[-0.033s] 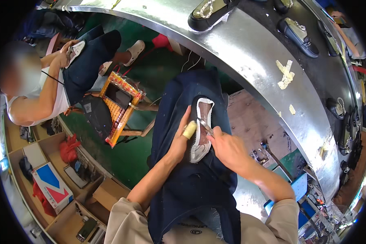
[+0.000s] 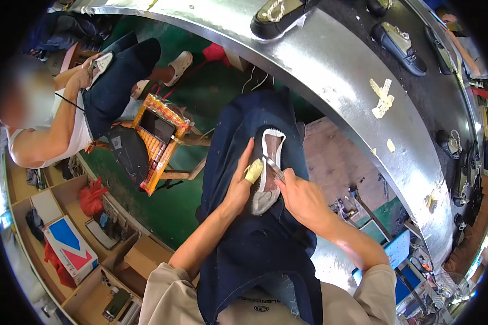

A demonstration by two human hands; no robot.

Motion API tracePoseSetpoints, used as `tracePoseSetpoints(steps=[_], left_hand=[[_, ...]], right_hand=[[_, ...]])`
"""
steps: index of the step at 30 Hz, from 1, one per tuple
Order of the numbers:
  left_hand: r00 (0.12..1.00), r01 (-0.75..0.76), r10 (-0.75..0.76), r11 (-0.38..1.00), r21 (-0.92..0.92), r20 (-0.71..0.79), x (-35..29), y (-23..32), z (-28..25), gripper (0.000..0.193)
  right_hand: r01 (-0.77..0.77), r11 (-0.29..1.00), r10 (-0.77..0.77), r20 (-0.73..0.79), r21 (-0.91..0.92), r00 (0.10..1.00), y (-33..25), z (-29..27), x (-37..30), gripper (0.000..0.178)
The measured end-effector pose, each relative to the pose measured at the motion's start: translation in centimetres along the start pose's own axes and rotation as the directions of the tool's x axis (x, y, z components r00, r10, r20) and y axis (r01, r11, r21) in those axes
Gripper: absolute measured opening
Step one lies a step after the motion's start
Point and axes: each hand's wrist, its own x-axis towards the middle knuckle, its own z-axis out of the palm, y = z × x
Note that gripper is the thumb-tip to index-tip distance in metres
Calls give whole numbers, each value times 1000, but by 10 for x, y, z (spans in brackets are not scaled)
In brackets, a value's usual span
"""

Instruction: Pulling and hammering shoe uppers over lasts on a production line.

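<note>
On my apron-covered lap lies an unfinished shoe [image 2: 267,197], bottom up, its brown underside ringed by a pale, pleated edge. My left hand [image 2: 241,184] grips the shoe's left side, its yellow-wrapped thumb [image 2: 253,171] pressed at the rim and a finger stretched along the side. In my right hand [image 2: 301,195] is a short metal tool that looks like pincers [image 2: 275,168]; its tip rests at the left rim near that thumb. My right fingers are wrapped around the handle, most of which they hide.
A curved metal bench [image 2: 331,70] sweeps round the front and right, with a dark belt carrying several shoes [image 2: 398,47]. Left, a co-worker [image 2: 54,119] holds another shoe near a bamboo stool [image 2: 160,143] with a phone on it. Wooden compartments [image 2: 65,197] stand lower left.
My hands and the shoe have hardly moved; the left thumb and the shoe's near end have shifted very slightly. The pincers stay at the same rim.
</note>
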Motion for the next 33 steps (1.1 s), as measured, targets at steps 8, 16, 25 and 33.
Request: tracePoseSetpoints(steps=[8,16,25,33], left_hand=[[985,-157,172,846,509,17,19,8,-12,77],[980,-199,173,836,511,99,22,4,-15,84],[995,60,-55,996,-64,81,30,1,-33,117],[714,-688,645,573,445,274,1,42,-29,121]], right_hand=[[14,945,0,-41,328,999,6,-20,11,26],[210,976,-218,-215,-59,952,6,-17,55,25],[147,962,-56,-362,229,930,11,-13,44,28],[289,625,15,-382,725,924,-23,-27,-4,56]])
